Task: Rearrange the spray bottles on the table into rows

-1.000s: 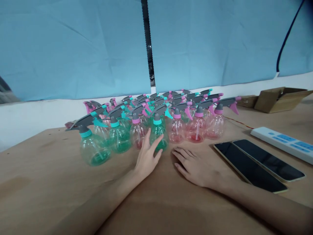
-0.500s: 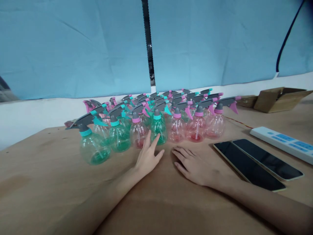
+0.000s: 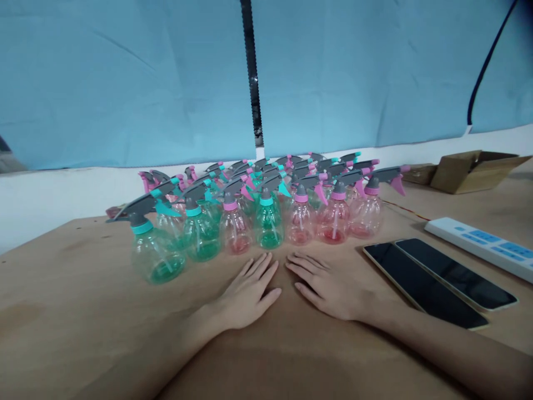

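Note:
My left hand [image 3: 250, 291] lies flat on the wooden table [image 3: 104, 333], open, fingers stretched toward the bottles and holding nothing. Beside it, my right hand [image 3: 325, 283] also rests open and palm down, with a small gap between the two. Just beyond the fingertips stand several clear spray bottles in rows. A green spray bottle [image 3: 270, 225] with a turquoise collar is nearest my left fingers. To its right is a pink spray bottle [image 3: 300, 222]. At the left front end, a larger-looking green spray bottle [image 3: 158, 255] sits slightly apart. The rear bottles are partly hidden.
Two dark phones [image 3: 420, 283] lie side by side to the right of my right hand. Behind them is a white power strip [image 3: 478, 239] with blue sockets. An open cardboard box [image 3: 466, 173] stands at the back right. A blue sheet [image 3: 125, 83] covers the wall.
My left hand has drawn back from the front bottles and come down flat on the table. My right hand has barely moved; the bottles stand as before.

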### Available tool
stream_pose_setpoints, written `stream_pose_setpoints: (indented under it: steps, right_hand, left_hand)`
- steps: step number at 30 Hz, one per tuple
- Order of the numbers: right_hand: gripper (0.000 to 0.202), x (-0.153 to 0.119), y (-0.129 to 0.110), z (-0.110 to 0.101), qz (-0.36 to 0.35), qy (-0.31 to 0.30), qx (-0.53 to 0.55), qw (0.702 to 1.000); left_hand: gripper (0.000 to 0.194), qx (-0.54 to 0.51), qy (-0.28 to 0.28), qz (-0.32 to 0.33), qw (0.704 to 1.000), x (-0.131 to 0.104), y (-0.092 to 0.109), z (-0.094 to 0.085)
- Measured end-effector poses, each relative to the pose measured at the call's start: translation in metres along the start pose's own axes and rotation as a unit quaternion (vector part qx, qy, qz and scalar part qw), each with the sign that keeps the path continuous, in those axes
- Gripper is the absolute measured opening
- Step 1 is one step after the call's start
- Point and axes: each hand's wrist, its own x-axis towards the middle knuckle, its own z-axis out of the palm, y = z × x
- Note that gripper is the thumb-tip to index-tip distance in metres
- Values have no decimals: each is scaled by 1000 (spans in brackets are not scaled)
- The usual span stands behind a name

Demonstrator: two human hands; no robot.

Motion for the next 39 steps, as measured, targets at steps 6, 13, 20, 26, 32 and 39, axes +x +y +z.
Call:
stream_pose_setpoints:
  steps: [6, 13, 20, 26, 32, 39]
  right_hand:
    - [45, -1, 1, 0, -16, -7, 11, 1000]
    - [45, -2, 1, -2, -16, -17, 5, 1000]
    - [43, -2, 0, -2, -16, 0, 8, 1000]
    - [44, -2, 0, -3, -20, -5, 4, 1000]
    - [45, -1, -1, -4, -17, -18, -4, 1000]
    - [45, -2, 0, -3, -15, -17, -5, 1000]
  left_hand:
    - [50, -8, 3, 45, 999, -1, -12, -8]
    - [48, -10, 11, 43, 999, -1, -8, -8]
    - [45, -30, 31, 49, 998, -1, -9, -7]
    - [46, -16, 20, 41, 999, -1, -8, -7]
    - [47, -14, 17, 43, 999, -1, -9, -7]
    - [46, -17, 23, 44, 999, -1, -10, -6]
